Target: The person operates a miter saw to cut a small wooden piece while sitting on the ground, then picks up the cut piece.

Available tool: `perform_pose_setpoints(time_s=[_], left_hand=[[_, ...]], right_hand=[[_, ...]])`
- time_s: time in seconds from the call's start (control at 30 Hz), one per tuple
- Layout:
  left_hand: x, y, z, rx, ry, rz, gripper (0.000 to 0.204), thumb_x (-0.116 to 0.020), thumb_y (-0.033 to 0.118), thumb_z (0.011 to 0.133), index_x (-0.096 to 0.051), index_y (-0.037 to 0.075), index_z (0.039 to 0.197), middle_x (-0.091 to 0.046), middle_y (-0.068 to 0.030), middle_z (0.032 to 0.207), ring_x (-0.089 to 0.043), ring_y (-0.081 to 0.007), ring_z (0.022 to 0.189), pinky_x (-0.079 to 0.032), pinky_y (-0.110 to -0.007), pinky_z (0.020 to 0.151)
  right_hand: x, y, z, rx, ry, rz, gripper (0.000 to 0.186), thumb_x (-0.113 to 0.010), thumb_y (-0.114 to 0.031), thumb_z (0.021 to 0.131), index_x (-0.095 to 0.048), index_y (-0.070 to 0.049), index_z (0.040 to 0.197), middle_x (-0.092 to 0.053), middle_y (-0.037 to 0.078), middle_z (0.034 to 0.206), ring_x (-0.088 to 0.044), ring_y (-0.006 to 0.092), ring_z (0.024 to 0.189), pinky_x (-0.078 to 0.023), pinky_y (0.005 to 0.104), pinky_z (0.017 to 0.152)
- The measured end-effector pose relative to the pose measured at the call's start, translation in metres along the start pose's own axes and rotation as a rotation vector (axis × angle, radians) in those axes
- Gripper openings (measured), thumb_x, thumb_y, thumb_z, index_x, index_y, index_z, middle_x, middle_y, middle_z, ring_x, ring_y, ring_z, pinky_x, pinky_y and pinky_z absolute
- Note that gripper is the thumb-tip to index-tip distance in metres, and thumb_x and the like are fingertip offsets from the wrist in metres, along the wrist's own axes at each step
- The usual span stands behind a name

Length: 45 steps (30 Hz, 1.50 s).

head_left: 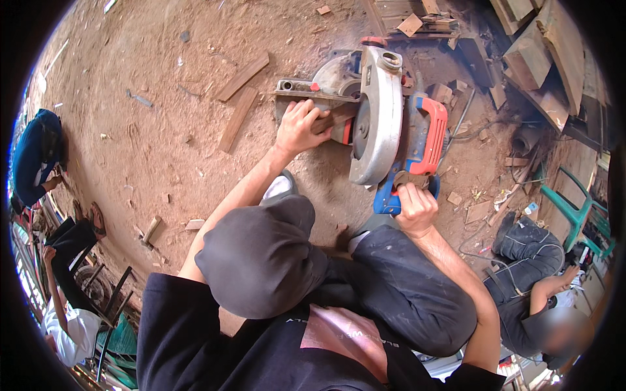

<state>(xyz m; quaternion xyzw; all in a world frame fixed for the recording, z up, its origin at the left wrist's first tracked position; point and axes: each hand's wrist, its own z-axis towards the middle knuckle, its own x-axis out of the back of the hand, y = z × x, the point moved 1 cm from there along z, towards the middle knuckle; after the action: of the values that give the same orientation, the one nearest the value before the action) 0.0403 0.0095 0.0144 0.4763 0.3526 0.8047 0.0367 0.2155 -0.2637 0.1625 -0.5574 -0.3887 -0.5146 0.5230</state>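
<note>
A miter saw with a silver blade guard [377,117] and red and blue motor housing [427,137] stands on the dirt floor in front of me. My left hand [301,127] is closed on a short dark wooden board [338,115] lying against the saw's metal fence [301,88], left of the guard. My right hand [416,208] is wrapped round the saw's blue handle [389,202] at the near right. Much of the blade and of the board is hidden by the guard and my left hand.
Wood offcuts [241,78] lie on the dirt [163,65]. Stacked boards [541,58] fill the back right. A hammer [149,234] lies at the left. Co-workers sit at left [36,156], lower left [72,326] and lower right [548,332]. A green plastic chair [574,215] stands right.
</note>
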Motion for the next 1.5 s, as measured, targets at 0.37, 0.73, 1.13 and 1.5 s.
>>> perform_pose_setpoints(time_s=[0.37,0.73,1.13,1.5], left_hand=[[0.000,0.000,0.002,-0.015,0.010,0.001,0.041,-0.093,0.027,0.067,-0.071,0.013,0.099,-0.059,-0.0064,0.092,-0.065,-0.0286,0.090,-0.051,-0.044,0.082],[-0.003,-0.001,-0.001,-0.008,-0.009,0.009,0.040,-0.091,0.030,0.069,-0.071,0.013,0.099,-0.059,-0.0078,0.095,-0.065,-0.0285,0.093,-0.051,-0.044,0.084],[-0.001,0.000,0.000,0.007,-0.017,0.009,0.039,-0.091,0.029,0.069,-0.072,0.013,0.099,-0.059,-0.0069,0.094,-0.065,-0.0277,0.093,-0.051,-0.044,0.084],[-0.002,-0.001,0.000,0.017,-0.016,0.000,0.036,-0.091,0.028,0.070,-0.072,0.013,0.097,-0.059,-0.0064,0.093,-0.065,-0.0276,0.093,-0.051,-0.044,0.084]], right_hand=[[-0.005,0.000,-0.003,0.002,0.038,-0.001,0.010,-0.063,-0.011,0.079,-0.063,-0.009,0.089,-0.056,0.004,0.076,-0.063,0.0216,0.065,-0.046,0.0369,0.058],[-0.009,0.000,-0.004,-0.006,0.021,-0.018,0.010,-0.065,-0.012,0.078,-0.063,-0.010,0.088,-0.055,0.004,0.075,-0.062,0.0210,0.065,-0.046,0.0364,0.058],[-0.012,-0.001,-0.004,-0.003,0.033,-0.029,0.005,-0.065,-0.012,0.082,-0.064,-0.010,0.087,-0.055,0.003,0.074,-0.063,0.0207,0.065,-0.046,0.0362,0.058],[-0.018,0.001,-0.006,0.018,0.037,-0.036,0.005,-0.064,-0.013,0.082,-0.062,-0.010,0.086,-0.055,0.004,0.075,-0.063,0.0211,0.066,-0.047,0.0368,0.057]])
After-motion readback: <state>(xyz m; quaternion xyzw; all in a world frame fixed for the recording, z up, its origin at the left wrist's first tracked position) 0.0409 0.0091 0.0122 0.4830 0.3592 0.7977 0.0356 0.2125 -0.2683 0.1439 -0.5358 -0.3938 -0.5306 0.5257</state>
